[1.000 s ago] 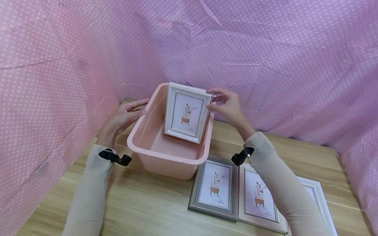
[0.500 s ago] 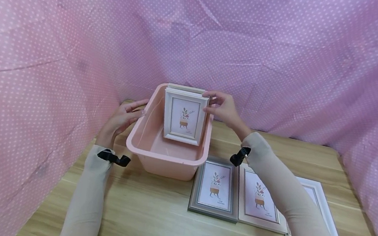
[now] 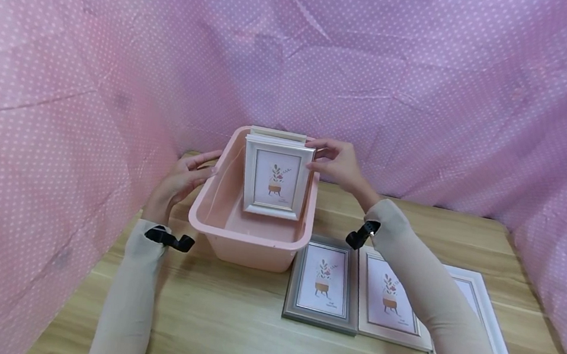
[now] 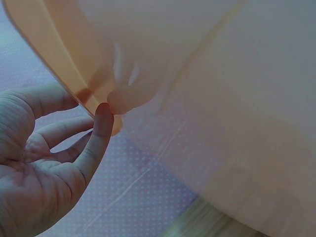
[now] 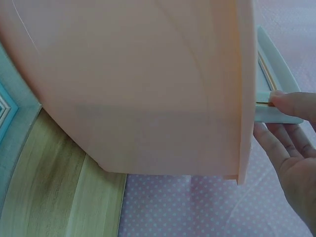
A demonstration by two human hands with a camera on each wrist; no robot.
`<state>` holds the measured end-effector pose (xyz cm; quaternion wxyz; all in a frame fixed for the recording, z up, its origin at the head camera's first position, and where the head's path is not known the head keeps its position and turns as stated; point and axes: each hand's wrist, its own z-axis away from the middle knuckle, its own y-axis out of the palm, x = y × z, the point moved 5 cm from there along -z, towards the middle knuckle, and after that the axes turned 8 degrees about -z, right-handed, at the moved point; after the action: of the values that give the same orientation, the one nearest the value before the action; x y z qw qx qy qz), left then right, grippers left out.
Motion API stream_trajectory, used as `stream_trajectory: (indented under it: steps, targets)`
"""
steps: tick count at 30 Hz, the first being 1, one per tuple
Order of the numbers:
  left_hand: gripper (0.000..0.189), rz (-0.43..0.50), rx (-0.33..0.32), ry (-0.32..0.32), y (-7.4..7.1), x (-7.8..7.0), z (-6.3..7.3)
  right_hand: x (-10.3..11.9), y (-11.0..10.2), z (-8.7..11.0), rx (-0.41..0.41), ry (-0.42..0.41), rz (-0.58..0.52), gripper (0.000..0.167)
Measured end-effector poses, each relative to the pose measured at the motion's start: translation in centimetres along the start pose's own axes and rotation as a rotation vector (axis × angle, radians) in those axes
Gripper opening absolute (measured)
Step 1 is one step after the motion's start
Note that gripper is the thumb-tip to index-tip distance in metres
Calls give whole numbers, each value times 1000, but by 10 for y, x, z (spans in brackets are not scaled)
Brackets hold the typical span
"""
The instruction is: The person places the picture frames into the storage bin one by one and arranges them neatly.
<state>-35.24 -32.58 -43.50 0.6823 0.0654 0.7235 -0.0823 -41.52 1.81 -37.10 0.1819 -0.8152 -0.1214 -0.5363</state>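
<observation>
My right hand (image 3: 336,163) pinches the right edge of a white picture frame (image 3: 274,208) with a plant print, near its top corner. The frame stands nearly upright inside a pink plastic basin (image 3: 247,250), with a cream frame edge (image 3: 278,134) showing behind it. In the right wrist view, the thumb (image 5: 294,103) lies on the frame (image 5: 276,118), with fingers beneath it, beyond the basin wall (image 5: 148,98). My left hand (image 3: 179,181) holds the basin's left rim. In the left wrist view, its thumb (image 4: 101,123) touches the rim's underside (image 4: 94,81).
To the right of the basin, a grey picture frame (image 3: 320,319), a cream one (image 3: 392,332) and a white one (image 3: 478,292) lie flat on the wooden table (image 3: 221,324). My right forearm (image 3: 425,285) partly covers them. Pink dotted cloth (image 3: 330,63) surrounds the table.
My right hand has brought the white frame slightly down and toward me inside the basin, showing more of the frame edges behind it. The left hand stays at the rim.
</observation>
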Motion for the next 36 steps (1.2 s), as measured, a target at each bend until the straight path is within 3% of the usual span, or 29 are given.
stream_trajectory:
  steps: [9, 18, 36]
  targets:
    - [58, -20, 9, 21, -1, -1, -1, -3, 1, -1, 19, 28, -24, 41]
    - [59, -12, 9, 14, -1, -1, -1, 2, 10, -5, 35, 61, 50, 41]
    - [58, -48, 1, -4, 0, 3, -5, -9, 18, -15, 81, 89, 146, 39]
